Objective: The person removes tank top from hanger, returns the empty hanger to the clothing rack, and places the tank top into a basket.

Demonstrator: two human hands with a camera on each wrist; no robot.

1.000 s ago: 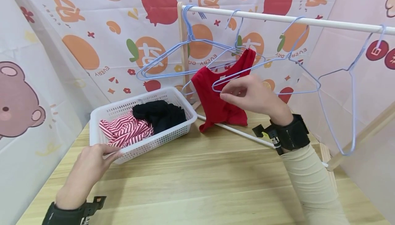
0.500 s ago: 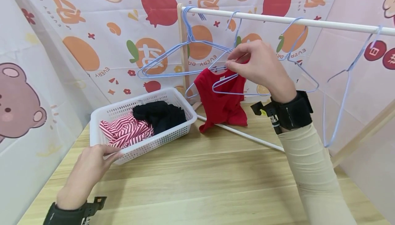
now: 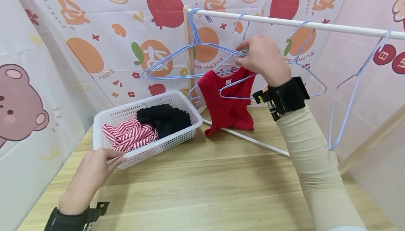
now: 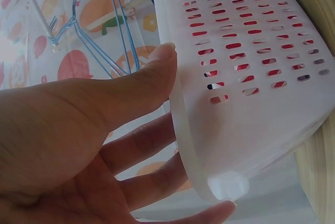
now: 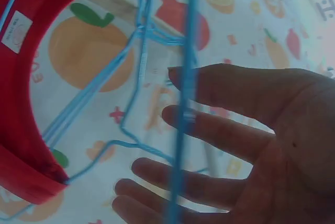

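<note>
A red sleeveless top (image 3: 221,97) hangs on a blue wire hanger (image 3: 225,61), its left shoulder over the hanger's arm; my right hand (image 3: 264,60) hides part of the other side. That hand is beside the hanger's neck. In the right wrist view its fingers are fairly straight, with a gap between thumb and index finger, and a blurred wire (image 5: 184,93) crosses in front of them. My left hand (image 3: 95,169) holds the near-left rim of a white perforated basket (image 3: 158,149), thumb on one side, fingers on the other. A striped red-and-white garment (image 3: 131,132) and a black garment (image 3: 164,118) lie inside.
A white rod (image 3: 278,20) on wooden posts carries several blue hangers. One hanger (image 3: 297,60) overlaps the red top from the front; another (image 3: 354,79) hangs far right. A lower white bar (image 3: 253,140) runs behind the wooden tabletop (image 3: 190,185). Printed cloth forms the backdrop.
My right hand has risen from in front of the red top to the hanger's neck, and the top's right strap sits lower. The far-right hanger has swung left. My left hand stays put.
</note>
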